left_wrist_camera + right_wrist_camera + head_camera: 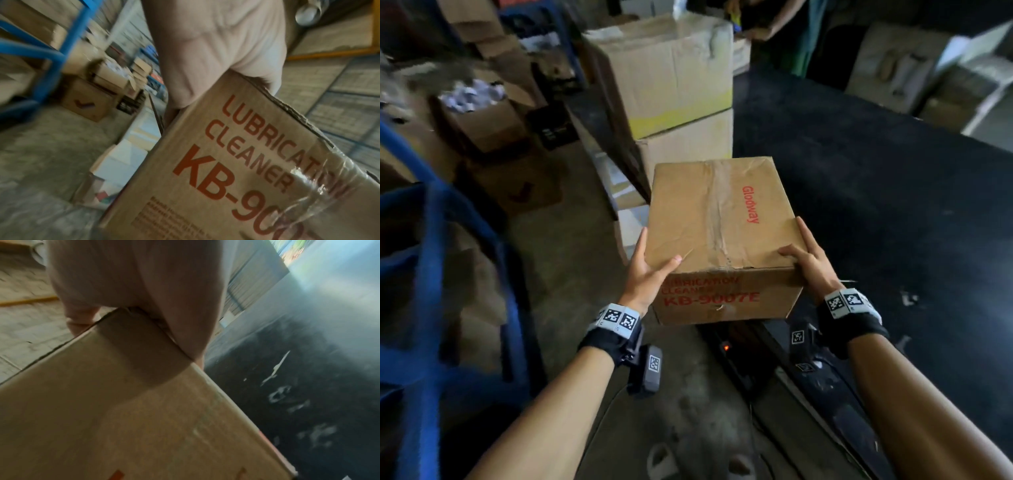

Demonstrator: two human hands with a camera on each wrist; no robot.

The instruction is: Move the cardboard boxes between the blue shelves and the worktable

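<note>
Dark worktable (876,178) beside blue shelves (431,240)

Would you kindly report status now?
Left hand, right hand grip brown red-lettered cardboard box by near corners. Box at black worktable edge. Stacked cartons ahead.

- Both bare forearms reaching forward from the near edge, each wrist wrapped in a black band with a ring of black-and-white coded tags.
- Left hand (645,270) clamped on the near left corner of the cardboard box (722,236), thumb laid across the top, fingers stretched along the left side.
- Right hand (810,263) gripping the near right corner, thumb on top, fingers running along the right edge.
- Palms facing inward, pressing from opposite sides.
</note>
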